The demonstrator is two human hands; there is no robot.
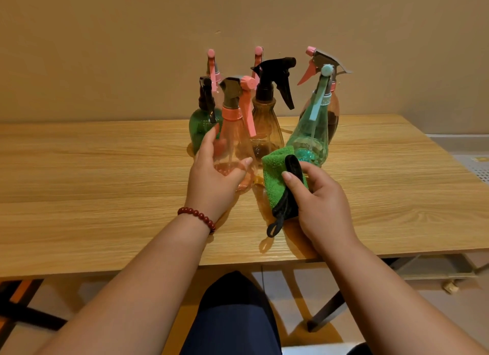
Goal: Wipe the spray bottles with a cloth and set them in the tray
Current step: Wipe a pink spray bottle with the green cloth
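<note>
The pink spray bottle (234, 142) is smooth, glossy see-through plastic, like the amber bottle (264, 124) behind it (their trigger heads (232, 87) look duller and opaque). The green cloth (275, 166) is thick, fuzzy pile with a black cord loop (287, 203), and the table (105, 174) shows matt, pale wood grain.

single head-worn view, looking forward and down across the table (105, 169) toward the wall (132, 37), close above both forearms.
</note>
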